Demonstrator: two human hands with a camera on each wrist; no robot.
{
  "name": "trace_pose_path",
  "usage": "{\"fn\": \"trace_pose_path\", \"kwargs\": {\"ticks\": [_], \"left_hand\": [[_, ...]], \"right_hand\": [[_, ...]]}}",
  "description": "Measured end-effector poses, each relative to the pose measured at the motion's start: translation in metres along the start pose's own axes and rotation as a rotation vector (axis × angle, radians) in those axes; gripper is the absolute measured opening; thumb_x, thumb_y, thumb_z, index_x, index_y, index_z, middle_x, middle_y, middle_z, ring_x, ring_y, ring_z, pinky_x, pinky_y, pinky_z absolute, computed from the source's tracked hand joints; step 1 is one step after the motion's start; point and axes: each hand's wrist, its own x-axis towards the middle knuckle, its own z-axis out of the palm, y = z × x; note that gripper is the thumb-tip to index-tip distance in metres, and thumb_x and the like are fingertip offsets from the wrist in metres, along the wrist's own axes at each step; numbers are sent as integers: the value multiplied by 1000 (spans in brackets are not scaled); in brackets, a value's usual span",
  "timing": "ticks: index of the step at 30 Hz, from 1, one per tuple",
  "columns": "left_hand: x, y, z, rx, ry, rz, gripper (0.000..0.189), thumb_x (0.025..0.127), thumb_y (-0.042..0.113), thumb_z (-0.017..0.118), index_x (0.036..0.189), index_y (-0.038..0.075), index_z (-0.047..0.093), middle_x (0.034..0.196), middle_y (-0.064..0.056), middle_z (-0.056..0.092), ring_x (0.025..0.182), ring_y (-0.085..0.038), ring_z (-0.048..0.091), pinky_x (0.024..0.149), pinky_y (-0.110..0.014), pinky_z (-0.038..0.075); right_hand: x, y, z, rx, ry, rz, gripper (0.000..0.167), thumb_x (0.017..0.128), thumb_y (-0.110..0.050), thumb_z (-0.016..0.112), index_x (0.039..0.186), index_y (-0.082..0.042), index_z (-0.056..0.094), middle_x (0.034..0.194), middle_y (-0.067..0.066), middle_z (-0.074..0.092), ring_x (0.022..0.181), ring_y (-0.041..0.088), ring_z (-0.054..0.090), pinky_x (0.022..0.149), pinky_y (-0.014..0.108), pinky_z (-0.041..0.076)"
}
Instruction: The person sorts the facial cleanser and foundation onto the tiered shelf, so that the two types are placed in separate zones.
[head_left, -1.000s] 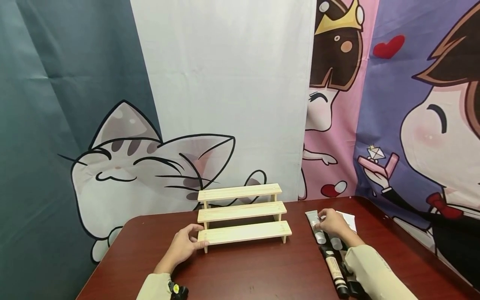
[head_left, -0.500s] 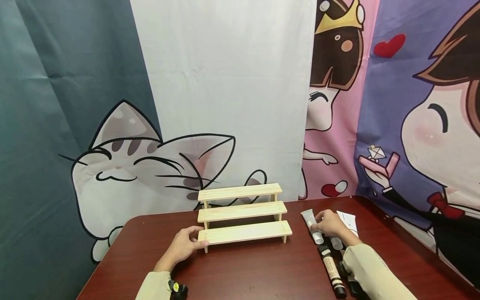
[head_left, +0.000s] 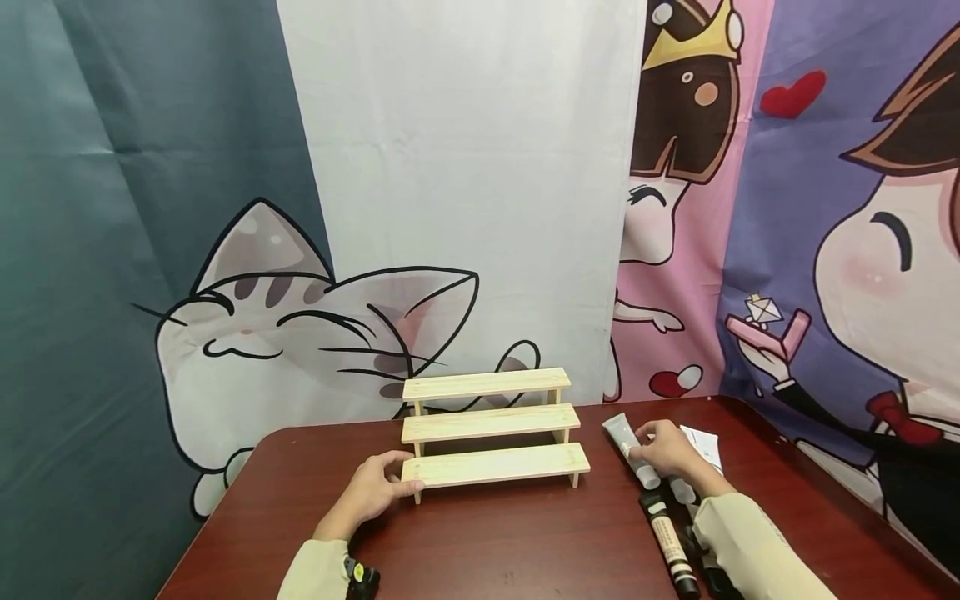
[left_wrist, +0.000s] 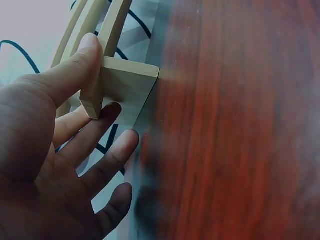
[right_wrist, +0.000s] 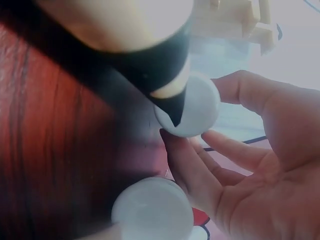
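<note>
A three-tier wooden display stand (head_left: 495,465) stands at the middle back of the table. My left hand (head_left: 375,487) grips the left end of its lowest shelf; in the left wrist view the thumb lies along the top side of the shelf (left_wrist: 131,67), with fingertips under it. Over on the right, my right hand (head_left: 667,450) pinches a pale grey squeeze tube (head_left: 621,433) between thumb and fingers. Its white cap (right_wrist: 205,105) points toward the right wrist camera, partly covered there by a black tube with a beige label (right_wrist: 125,20).
Beside the right hand lies a second white tube (head_left: 705,446), its cap (right_wrist: 152,215) close by in the right wrist view. Nearer the front lie the black tube with the beige label (head_left: 667,537) and another dark item (head_left: 716,575), partly under the sleeve. A printed curtain (head_left: 465,208) hangs behind the table (head_left: 480,550).
My right hand has shifted the pale grey tube slightly left, away from the second white tube. The left hand keeps its hold on the stand. The head view has turned a little left.
</note>
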Motion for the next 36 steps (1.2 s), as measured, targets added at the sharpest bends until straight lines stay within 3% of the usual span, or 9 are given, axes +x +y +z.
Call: {"fn": "trace_pose_path", "kwargs": {"ticks": [4, 11, 20, 29, 36], "left_hand": [[0, -1, 0, 7, 6, 6, 59, 75, 27, 88, 125, 3, 65, 76, -3, 61, 66, -15, 55, 58, -31, 45], [0, -2, 1, 5, 7, 2, 58, 75, 26, 88, 124, 3, 65, 84, -4, 63, 68, -15, 56, 59, -31, 46], [0, -3, 1, -3, -19, -11, 59, 76, 27, 87, 125, 3, 63, 89, -5, 65, 66, -14, 58, 57, -31, 46], [-1, -2, 0, -7, -15, -7, 59, 76, 27, 87, 125, 2, 63, 98, -8, 66, 66, -14, 58, 57, -31, 46], [-1, -2, -1, -5, -15, -1, 60, 76, 29, 87, 126, 3, 64, 102, -9, 66, 70, -15, 57, 60, -31, 47]], "right_hand": [[-2, 1, -1, 123, -25, 49, 41, 71, -4, 74, 106, 14, 62, 85, 14, 63, 65, 19, 60, 50, 36, 55], [-5, -4, -4, 202, -50, 67, 48, 75, -2, 71, 116, 17, 56, 93, 20, 63, 75, 23, 62, 55, 42, 57], [-6, -17, -10, 188, -13, 29, 52, 79, -4, 71, 124, 13, 52, 90, 16, 61, 73, 21, 61, 54, 39, 56], [-2, -28, -14, 245, 42, -28, 56, 81, -5, 74, 128, 13, 50, 95, 23, 63, 75, 23, 65, 53, 37, 56], [-2, -43, -14, 310, 69, -71, 55, 83, -2, 73, 130, 12, 49, 101, 27, 64, 82, 27, 66, 61, 42, 58]]}}
